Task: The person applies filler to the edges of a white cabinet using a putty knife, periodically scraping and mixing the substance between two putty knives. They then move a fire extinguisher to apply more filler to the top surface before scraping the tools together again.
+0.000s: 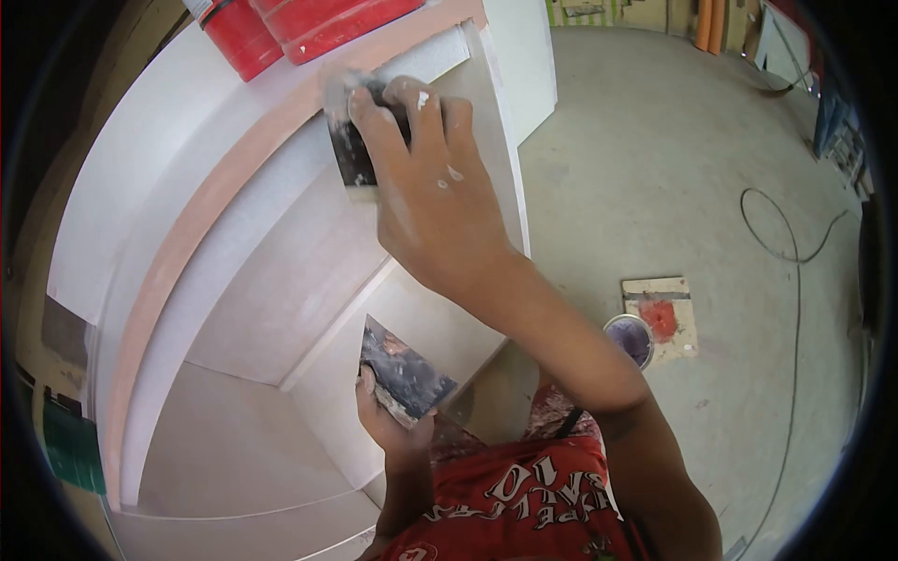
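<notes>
My right hand [432, 192] grips a putty knife [352, 150] and presses its smeared blade against the upper inside corner of a white wooden shelf unit [187, 159]. A pinkish filled strip [201, 220] runs along the unit's front edge just left of the blade. Lower down, my left hand [385, 421] holds a second, wider scraper [402, 374] with dark, putty-stained metal, tilted in front of a shelf panel. White specks of filler dot my right hand.
Two red containers [281, 28] stand on top of the unit. On the concrete floor to the right lie a small board with red paste [662, 318], an open tin [629, 338] and a thin cable [795, 252]. A green object [70, 449] sits at the far left.
</notes>
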`<state>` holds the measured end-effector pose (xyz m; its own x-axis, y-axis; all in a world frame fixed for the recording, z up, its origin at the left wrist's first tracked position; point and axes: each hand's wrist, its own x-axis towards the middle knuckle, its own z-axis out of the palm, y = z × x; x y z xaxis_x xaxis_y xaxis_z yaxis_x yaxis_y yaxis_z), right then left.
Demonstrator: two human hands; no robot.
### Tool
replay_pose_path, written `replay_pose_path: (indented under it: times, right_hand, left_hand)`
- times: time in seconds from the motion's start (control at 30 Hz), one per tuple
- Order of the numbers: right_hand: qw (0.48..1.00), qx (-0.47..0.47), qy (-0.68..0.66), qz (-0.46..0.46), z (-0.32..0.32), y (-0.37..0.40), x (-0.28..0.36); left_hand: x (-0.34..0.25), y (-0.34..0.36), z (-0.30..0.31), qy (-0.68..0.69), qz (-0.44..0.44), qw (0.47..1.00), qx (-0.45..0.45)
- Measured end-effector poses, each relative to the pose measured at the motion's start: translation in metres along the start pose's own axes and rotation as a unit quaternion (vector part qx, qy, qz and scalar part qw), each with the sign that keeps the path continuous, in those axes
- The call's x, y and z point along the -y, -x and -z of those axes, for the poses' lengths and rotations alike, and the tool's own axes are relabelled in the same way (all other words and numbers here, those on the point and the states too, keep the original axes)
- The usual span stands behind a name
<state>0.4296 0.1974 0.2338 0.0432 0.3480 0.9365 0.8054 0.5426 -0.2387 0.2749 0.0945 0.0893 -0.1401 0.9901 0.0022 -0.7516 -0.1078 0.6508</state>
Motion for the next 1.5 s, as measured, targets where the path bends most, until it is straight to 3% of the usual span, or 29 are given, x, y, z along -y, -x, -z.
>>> replay_pose_path:
  times: [0.07,0.13,0.2,0.23,0.3,0.33,0.37,0.4,0.43,0.5,0.53,0.57,0.6,0.63,0.67,0.8,0.9,1.03,1.07,1.17,1.2,1.33,1.5]
  right_hand:
    - [0.999,0.028,-0.015,0.014,0.011,0.016,-0.004]
    - [0.936,0.185,-0.253,0.159,0.020,0.041,-0.011]
    - [0.871,0.210,-0.399,0.193,0.031,0.072,-0.001]
    - [0.836,0.216,-0.469,0.186,0.039,0.081,0.006]
    - [0.850,0.200,-0.468,0.138,0.037,0.105,0.011]
    - [0.848,0.202,-0.469,0.140,0.035,0.109,0.005]
    - [0.890,0.271,-0.340,0.136,0.035,0.112,-0.005]
    - [0.912,0.331,-0.203,0.129,0.034,0.111,-0.013]
    - [0.912,0.331,-0.203,0.129,0.032,0.106,-0.022]
    - [0.946,0.181,-0.269,0.030,0.026,0.085,-0.035]
    - [0.945,0.181,-0.272,0.034,0.034,0.070,-0.037]
    - [0.839,0.240,-0.430,-0.232,0.055,0.039,-0.028]
    - [0.641,0.273,-0.539,-0.474,0.069,0.016,-0.022]
    - [0.641,0.272,-0.540,-0.472,0.069,0.005,-0.021]
    - [0.623,0.246,-0.579,-0.464,0.066,-0.005,-0.017]
    - [0.566,0.207,-0.663,-0.444,0.067,-0.035,-0.004]
    - [0.600,0.124,-0.654,-0.442,0.062,-0.044,-0.012]
    - [0.608,0.141,-0.666,-0.410,0.062,-0.048,-0.059]
    - [0.646,0.088,-0.635,-0.415,0.066,-0.051,-0.054]
    - [0.683,0.112,-0.608,-0.390,0.072,-0.061,-0.078]
    - [0.662,0.115,-0.618,-0.408,0.074,-0.064,-0.083]
    - [0.684,0.101,-0.592,-0.414,0.076,-0.065,-0.091]
    - [0.687,0.086,-0.583,-0.425,0.077,-0.069,-0.102]
  left_hand:
    - [-0.002,-0.003,-0.001,0.026,0.019,0.999,0.000]
    - [-0.003,0.000,-0.011,0.050,0.037,0.998,0.006]
    - [-0.004,0.010,-0.031,0.077,0.004,0.997,-0.003]
    - [0.018,0.011,-0.027,-0.288,-0.280,0.915,0.033]
    - [-0.013,-0.004,-0.023,-0.531,-0.327,0.763,0.169]
    - [-0.018,0.007,-0.030,-0.282,-0.192,0.939,0.051]
    - [-0.022,0.017,-0.035,0.003,-0.035,0.997,-0.072]
    - [-0.025,0.016,-0.021,0.095,-0.051,0.990,0.093]
    - [-0.026,0.019,-0.014,0.094,-0.051,0.990,0.092]
    - [-0.032,0.022,-0.007,0.087,-0.102,0.969,0.207]
    - [-0.032,0.021,-0.010,0.087,-0.106,0.969,0.206]
    - [-0.030,0.019,-0.019,0.084,-0.088,0.989,0.082]
    - [-0.027,0.016,-0.027,0.080,-0.066,0.994,-0.044]
    - [-0.027,0.016,-0.031,0.075,-0.044,0.982,-0.167]
    - [-0.018,0.013,-0.006,-0.045,-0.071,0.991,-0.102]
    - [-0.012,0.014,-0.003,0.008,-0.039,0.997,-0.062]
    - [-0.012,0.009,0.003,0.004,-0.022,0.999,-0.033]
    - [-0.011,0.013,-0.002,-0.044,-0.049,0.995,-0.075]
    - [-0.013,0.011,0.006,-0.012,-0.020,0.999,-0.043]
    - [-0.011,0.010,0.005,0.028,0.019,0.999,-0.023]
    - [-0.011,0.011,0.002,0.034,0.026,0.998,-0.038]
    - [-0.006,0.010,0.021,-0.009,0.013,1.000,0.026]
    - [-0.005,0.006,0.027,0.072,0.033,0.997,0.025]
